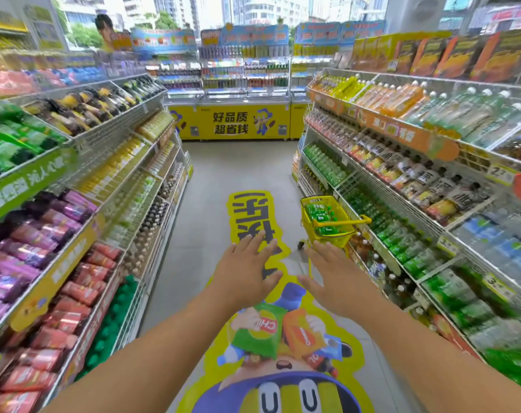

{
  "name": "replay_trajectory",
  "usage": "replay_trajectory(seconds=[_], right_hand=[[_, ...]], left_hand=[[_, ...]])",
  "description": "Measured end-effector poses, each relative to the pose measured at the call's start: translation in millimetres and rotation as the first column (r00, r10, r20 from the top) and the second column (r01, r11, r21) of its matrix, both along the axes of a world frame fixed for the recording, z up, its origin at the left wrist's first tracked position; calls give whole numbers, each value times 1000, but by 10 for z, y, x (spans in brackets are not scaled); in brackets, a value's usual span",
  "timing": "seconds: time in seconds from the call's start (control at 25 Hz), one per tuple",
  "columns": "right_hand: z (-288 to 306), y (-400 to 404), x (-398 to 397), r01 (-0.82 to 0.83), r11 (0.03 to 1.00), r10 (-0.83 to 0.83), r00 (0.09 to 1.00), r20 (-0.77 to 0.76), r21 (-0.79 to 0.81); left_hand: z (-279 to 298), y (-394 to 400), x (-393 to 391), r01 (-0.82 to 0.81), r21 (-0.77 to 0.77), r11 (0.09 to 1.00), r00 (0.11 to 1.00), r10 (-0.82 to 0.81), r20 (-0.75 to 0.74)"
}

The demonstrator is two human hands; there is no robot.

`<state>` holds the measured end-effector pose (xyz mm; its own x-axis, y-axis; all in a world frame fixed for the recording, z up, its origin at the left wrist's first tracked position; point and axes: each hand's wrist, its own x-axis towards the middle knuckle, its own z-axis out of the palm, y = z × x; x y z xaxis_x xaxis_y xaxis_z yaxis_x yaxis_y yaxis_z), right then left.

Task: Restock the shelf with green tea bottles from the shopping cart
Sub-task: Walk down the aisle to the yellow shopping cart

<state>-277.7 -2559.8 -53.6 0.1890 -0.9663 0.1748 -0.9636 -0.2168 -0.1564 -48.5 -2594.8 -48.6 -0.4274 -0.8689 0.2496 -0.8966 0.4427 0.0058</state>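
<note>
I'm at the very start: nothing has been picked up, and I judge the step in hand to be the approach to the cart [327, 222]. My left hand [247, 272] and right hand [332, 278] are both stretched out ahead of me over the floor [205, 180], fingers straight and spread, holding nothing.

The cart is a small yellow basket of open plastic mesh on little dark wheels, with a yellow bar handle sticking out toward the right shelf [402, 186]. It stands in the aisle just beside that shelf, ahead of my right hand and apart from it. Inside lie the green tea bottles [320, 216], piled on their sides, with glossy green labels.

The shelf is white wire racking in sloped tiers, packed with rows of bottles; a green-bottled row runs just right of the cart, which I'd guess is the restocking spot, though blur keeps me from reading labels.

Next I need to step closer, reach into the basket and grip one bottle round its body. The smooth plastic could slip, so a full wrap suits it.
</note>
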Motion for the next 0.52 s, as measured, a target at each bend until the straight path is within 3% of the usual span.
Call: replay_trajectory(seconds=[0.52], right_hand=[[28,-2281,-623,47,998,-46,998,-37,32]], left_hand=[[112,-2398,-597,30,33,999,999,-31,10]])
